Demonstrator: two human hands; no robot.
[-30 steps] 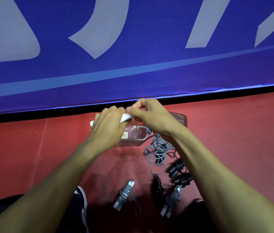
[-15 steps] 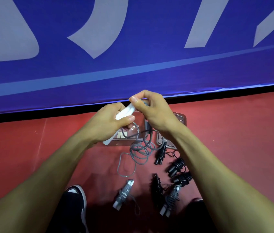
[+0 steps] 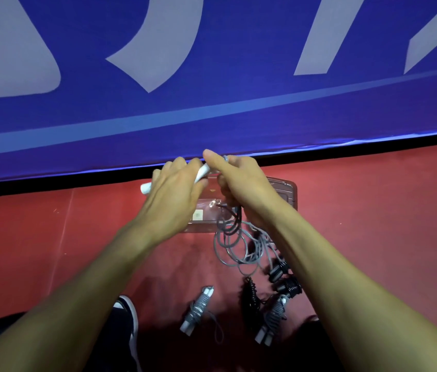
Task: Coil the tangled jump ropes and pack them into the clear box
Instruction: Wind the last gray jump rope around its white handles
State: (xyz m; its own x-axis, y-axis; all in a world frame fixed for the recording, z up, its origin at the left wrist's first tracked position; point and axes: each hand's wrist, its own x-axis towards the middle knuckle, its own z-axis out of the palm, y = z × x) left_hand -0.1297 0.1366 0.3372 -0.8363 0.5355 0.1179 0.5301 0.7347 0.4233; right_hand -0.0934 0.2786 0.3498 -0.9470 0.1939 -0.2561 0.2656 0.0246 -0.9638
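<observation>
Above the clear box (image 3: 283, 187), both hands grip white handles; left hand (image 3: 174, 189), right hand (image 3: 241, 183); grey rope (image 3: 235, 244) dangles; box contents unclear.

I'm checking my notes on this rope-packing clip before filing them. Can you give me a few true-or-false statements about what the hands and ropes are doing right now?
1. The left hand grips a white handle. True.
2. Grey rope loops hang below the right hand. True.
3. All wound rope bundles are already inside the clear box. False: the grey bundle and others lie on the red floor.
4. The right hand is empty. False: it pinches the handle's end.
</observation>
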